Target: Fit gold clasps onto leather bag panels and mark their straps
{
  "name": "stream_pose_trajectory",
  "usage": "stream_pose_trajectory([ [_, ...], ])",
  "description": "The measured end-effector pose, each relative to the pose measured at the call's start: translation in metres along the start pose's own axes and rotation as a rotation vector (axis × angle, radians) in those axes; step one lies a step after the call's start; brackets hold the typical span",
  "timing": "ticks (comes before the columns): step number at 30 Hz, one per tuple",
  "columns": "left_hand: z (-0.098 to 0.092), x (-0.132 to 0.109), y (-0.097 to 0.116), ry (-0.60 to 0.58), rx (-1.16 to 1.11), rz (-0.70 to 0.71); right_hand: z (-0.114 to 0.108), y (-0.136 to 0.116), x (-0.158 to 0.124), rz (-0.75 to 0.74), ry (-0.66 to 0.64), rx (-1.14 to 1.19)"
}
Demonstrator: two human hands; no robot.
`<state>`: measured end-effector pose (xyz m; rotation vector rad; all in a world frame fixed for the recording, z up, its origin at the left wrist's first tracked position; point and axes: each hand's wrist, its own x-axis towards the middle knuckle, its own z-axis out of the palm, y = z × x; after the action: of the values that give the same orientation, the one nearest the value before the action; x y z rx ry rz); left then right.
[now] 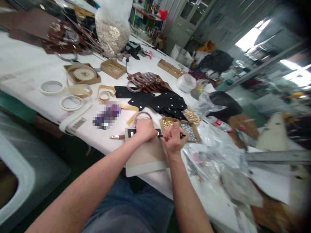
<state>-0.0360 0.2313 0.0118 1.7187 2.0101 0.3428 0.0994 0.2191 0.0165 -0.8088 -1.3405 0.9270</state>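
My left hand (pixel 145 130) is closed in a fist, pressing down on a small dark piece on top of a beige board (pixel 145 158) at the table's near edge. A round ring handle (pixel 142 115) shows just beyond its knuckles. My right hand (pixel 173 138) is closed round a thin dark tool (pixel 182 135), its tip pointing left toward the left hand. A short brown strap with a metal end (pixel 117 137) lies left of the board.
Black punched leather pieces (pixel 160 102) and brown ring-handled parts (pixel 145 81) lie beyond. A small box of gold studs (pixel 170 123), tape rolls (pixel 71 103), cardboard trays (pixel 113 68), a big bag of metal bits (pixel 111 32) and crumpled plastic bags (pixel 213 152) crowd the white table (pixel 29 64).
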Motion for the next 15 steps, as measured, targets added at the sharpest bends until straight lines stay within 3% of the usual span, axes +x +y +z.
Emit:
stream_pose_trajectory([
  [7, -0.001, 0.005, -0.004, -0.019, 0.008, 0.027, 0.004, 0.004, 0.004, -0.024, -0.008, 0.063],
  [15, -0.004, 0.006, -0.006, -0.051, 0.029, 0.086, 0.005, 0.009, 0.025, 0.109, -0.019, 0.131],
])
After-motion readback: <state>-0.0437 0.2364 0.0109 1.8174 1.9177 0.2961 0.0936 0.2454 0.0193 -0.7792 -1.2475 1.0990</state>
